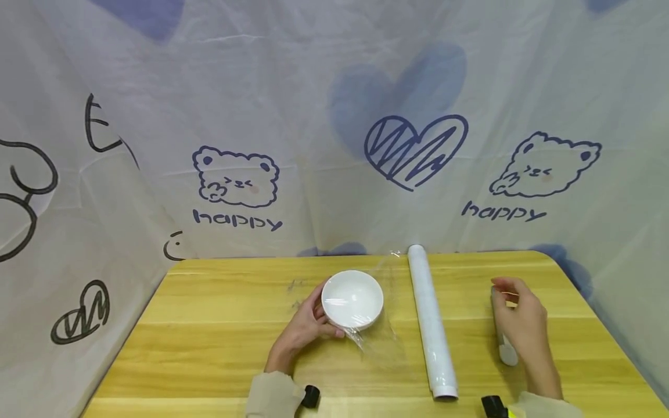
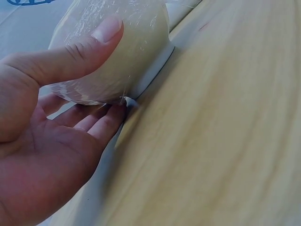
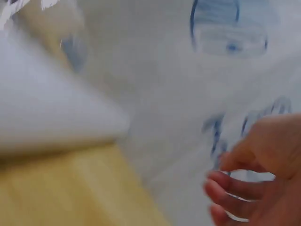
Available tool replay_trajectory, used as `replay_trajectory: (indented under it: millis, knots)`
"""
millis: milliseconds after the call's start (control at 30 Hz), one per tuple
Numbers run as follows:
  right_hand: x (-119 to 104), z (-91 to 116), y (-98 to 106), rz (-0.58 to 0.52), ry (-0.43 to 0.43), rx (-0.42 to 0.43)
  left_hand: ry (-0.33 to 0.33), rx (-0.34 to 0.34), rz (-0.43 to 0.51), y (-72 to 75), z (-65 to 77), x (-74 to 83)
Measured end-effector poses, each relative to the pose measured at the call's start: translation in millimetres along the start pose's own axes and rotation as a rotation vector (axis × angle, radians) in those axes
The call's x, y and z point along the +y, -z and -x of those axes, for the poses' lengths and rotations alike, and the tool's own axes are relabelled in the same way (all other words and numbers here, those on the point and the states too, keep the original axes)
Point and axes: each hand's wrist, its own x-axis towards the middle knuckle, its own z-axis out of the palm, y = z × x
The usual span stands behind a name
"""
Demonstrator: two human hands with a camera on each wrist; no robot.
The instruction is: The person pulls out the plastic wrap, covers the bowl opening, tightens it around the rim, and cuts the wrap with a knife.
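Note:
A white bowl (image 1: pixel 349 296) stands on the wooden table with clear plastic wrap (image 1: pixel 384 339) stretched over it and spreading loosely to its right. My left hand (image 1: pixel 307 326) holds the bowl from its left side. In the left wrist view the thumb (image 2: pixel 87 54) lies against the film-covered wall, and the fingers curl under near the base. My right hand (image 1: pixel 524 316) is over a slim grey tool with a pale rounded end (image 1: pixel 507 354), which it partly hides. Loosely bent, its fingers (image 3: pixel 235 188) show nothing between them in the right wrist view.
Between the hands lies a long roll of plastic wrap (image 1: pixel 431 325), reaching from the table's back edge toward the front. A printed cloth (image 1: pixel 324 145) hangs behind the table (image 1: pixel 209 348) and along its sides.

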Motion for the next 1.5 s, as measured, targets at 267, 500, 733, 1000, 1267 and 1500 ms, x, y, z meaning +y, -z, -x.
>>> replay_trajectory:
  millis: [267,500,733,1000,1267,1500]
  knots:
    - [-84,25,-35,-0.086,0.306,-0.487,-0.013,0.016,-0.002,-1.6,-1.4,3.5]
    - [-113,60,-77,0.196,0.458,-0.549,-0.042,0.037,-0.045,-3.9,-6.7,5.3]
    - [-116,75,-90,0.345,0.542,-0.433,-0.023,0.048,-0.030,-8.2,-8.3,3.6]
    - [-127,77,-77,0.333,0.563,-0.433,-0.028,0.078,-0.080,-8.9,-7.0,4.8]
    - [-123,78,-80,0.331,0.572,-0.437,-0.025,0.094,-0.119,-8.2,-6.0,5.4]
    - [-109,80,-103,0.322,0.526,-0.459,-0.019,0.094,-0.119,-5.6,-2.5,2.7]
